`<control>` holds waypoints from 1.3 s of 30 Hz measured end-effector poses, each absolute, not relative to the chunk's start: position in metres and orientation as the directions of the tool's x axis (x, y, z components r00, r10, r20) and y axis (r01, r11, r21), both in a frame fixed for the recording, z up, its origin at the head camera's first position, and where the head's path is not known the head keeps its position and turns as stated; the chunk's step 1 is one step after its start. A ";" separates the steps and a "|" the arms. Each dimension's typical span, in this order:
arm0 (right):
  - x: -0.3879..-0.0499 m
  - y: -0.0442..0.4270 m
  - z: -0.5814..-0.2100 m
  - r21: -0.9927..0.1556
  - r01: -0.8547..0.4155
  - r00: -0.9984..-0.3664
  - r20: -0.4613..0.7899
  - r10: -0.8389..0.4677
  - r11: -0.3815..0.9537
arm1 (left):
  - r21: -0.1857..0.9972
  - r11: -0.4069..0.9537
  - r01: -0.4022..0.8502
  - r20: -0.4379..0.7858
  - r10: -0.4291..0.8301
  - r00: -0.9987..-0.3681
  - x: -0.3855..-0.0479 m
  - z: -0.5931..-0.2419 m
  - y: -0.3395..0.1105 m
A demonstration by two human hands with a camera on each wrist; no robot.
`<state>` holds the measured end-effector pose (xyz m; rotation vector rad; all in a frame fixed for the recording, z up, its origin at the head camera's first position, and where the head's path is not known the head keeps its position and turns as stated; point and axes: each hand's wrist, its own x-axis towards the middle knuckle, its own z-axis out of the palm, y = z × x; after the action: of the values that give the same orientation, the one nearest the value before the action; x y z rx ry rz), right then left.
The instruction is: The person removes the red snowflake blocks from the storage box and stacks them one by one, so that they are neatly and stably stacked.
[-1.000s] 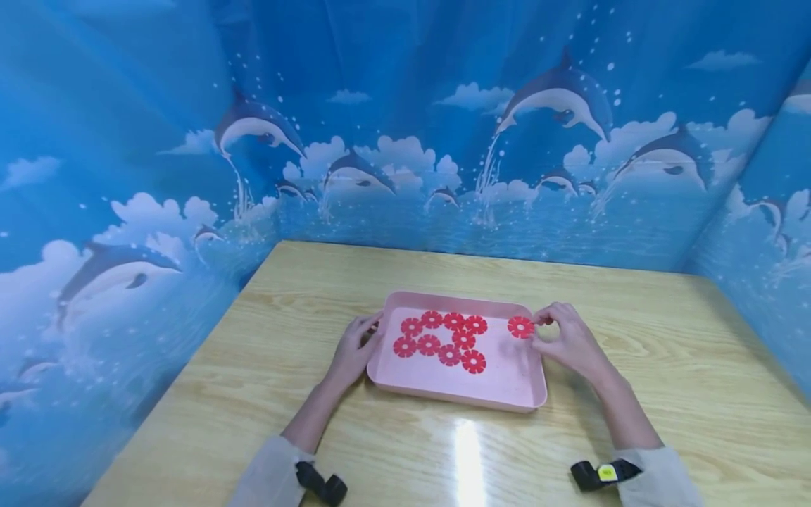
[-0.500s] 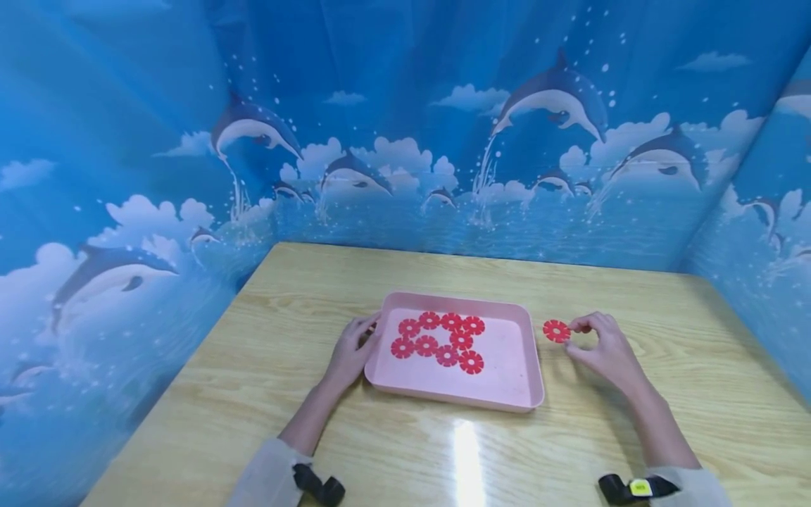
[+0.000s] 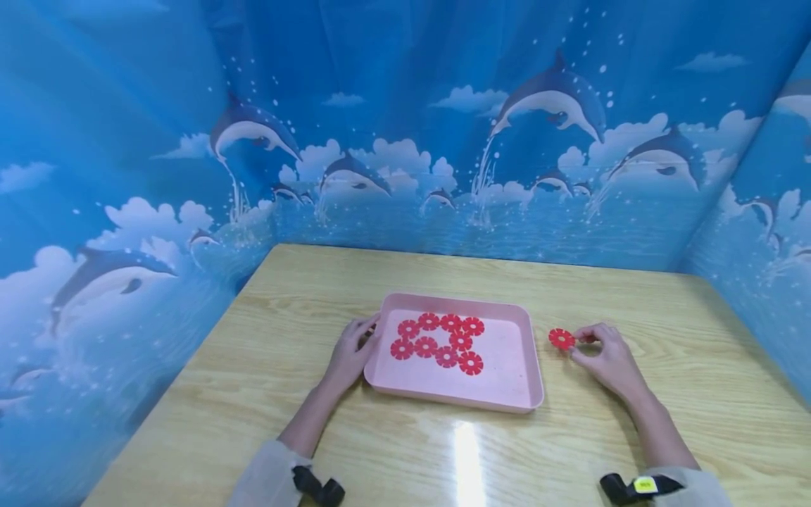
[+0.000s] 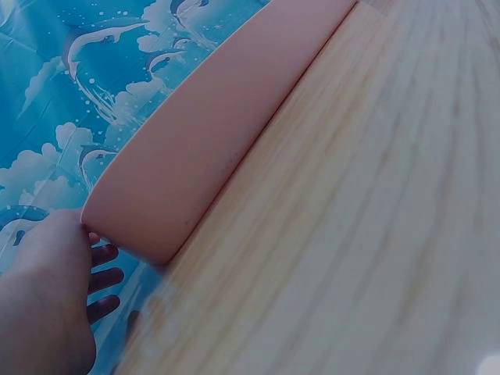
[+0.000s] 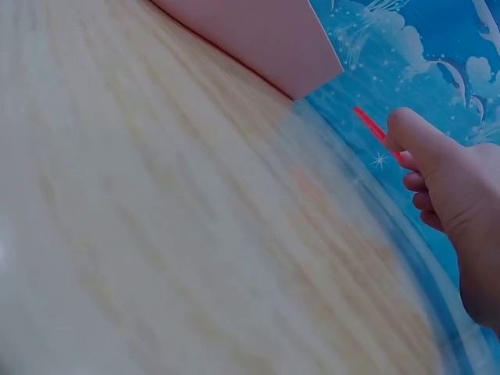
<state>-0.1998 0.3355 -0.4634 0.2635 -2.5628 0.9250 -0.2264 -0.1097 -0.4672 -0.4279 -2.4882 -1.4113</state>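
Between the thumb and fingertips of my right hand [image 3: 611, 359] is a red notched interlocking disc [image 3: 562, 339] with a hole in its middle. It is held over the table, to the right of the pink tray [image 3: 500, 391]. In the right wrist view the pinched disc [image 5: 370, 125] shows edge-on. At the tray's left side, my left hand [image 3: 348, 355] rests against the outer wall with relaxed fingers. The left wrist view has this hand [image 4: 51, 289] at the tray's corner, its fingertips partly hidden. Several more red discs [image 3: 426, 346] lie flat in the tray.
The tray stands on a light wood-grain table [image 3: 304, 303]. Behind and to the sides hangs a blue curtain [image 3: 405, 169] printed with dolphins. Black straps [image 3: 317, 486] with small devices sit on both sleeves.
My right hand has carried the red disc out over the tray's right rim to the right, then slightly lower, tilting it. The left hand and tray have stayed about where they were.
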 end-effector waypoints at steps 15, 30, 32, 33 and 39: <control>-0.203 0.341 -0.477 -0.552 -0.325 -0.891 0.451 -0.053 0.768 | 0.784 0.482 0.390 0.377 0.127 -0.917 -0.228 -0.471 -0.111; -0.202 0.344 -0.477 -0.530 -0.299 -0.917 0.389 -0.086 0.794 | 0.782 0.492 0.383 0.368 0.133 -0.920 -0.228 -0.470 -0.111; -0.202 0.344 -0.476 -0.530 -0.300 -0.918 0.387 -0.088 0.793 | 0.783 0.492 0.381 0.364 0.134 -0.922 -0.227 -0.470 -0.111; -0.202 0.345 -0.476 -0.532 -0.300 -0.918 0.386 -0.089 0.792 | 0.785 0.491 0.378 0.362 0.133 -0.923 -0.227 -0.470 -0.111; -0.201 0.345 -0.474 -0.542 -0.303 -0.917 0.389 -0.086 0.784 | 0.785 0.495 0.372 0.354 0.135 -0.926 -0.227 -0.470 -0.111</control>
<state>-0.2006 0.3450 -0.4745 0.2969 -2.6312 0.8833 -0.2273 -0.1107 -0.4698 -0.4318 -2.4953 -1.4001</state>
